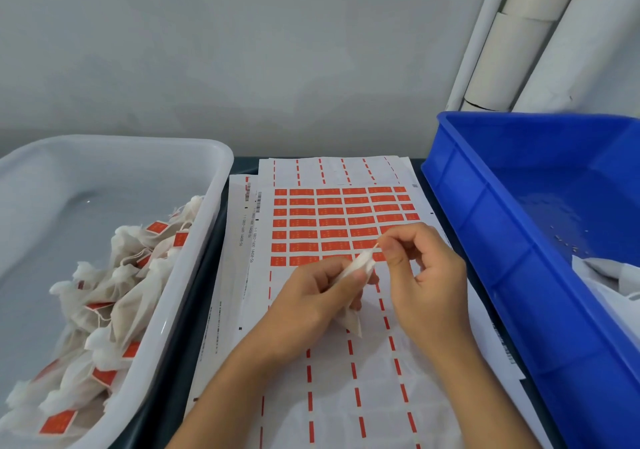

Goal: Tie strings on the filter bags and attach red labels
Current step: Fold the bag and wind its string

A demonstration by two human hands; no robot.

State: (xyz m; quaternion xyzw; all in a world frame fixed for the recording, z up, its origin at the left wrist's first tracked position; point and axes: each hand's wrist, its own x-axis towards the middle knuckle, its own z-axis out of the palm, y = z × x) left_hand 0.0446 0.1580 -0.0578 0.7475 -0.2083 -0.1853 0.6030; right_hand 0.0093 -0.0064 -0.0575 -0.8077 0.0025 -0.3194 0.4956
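Filter bag (356, 268) in L hand (311, 303), string (375, 247) pinched R hand (422, 275)

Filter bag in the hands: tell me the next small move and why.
Probably pull the string taut to cinch the neck. The left hand grips the filter bag over the label sheet, and the right hand pinches the string at the bag's top. This bag shows no red label, unlike the labelled bags in the white tub.
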